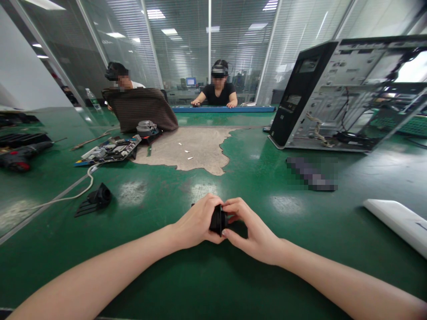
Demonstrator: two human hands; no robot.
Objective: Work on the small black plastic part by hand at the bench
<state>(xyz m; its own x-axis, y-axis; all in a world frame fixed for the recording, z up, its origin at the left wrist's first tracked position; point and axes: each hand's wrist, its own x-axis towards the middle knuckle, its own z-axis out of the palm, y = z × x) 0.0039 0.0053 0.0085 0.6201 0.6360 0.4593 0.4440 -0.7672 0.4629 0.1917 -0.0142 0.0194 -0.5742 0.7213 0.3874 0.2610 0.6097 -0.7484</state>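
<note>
We note both hands grasping one small black plastic part (218,221), which sits between them, above or on the green surface (160,284); we cannot tell which. Left hand (198,218) wraps its near side; right hand (256,233) pinches the other side between thumb and fingertips.

Left of the hands, well apart, we log a second black piece (100,195) with a flat slotted base. Beyond it: a white cable (90,178), then a loaded circuit board (111,149). Far left, a power drill (23,153).

Ahead of the hands, a ragged beige patch (193,146); past it, at the far edge, a co-worker in a black top (220,93). Ahead and right, an HP computer tower (300,98), its inside exposed. Right, a white slab-like object (396,218).
</note>
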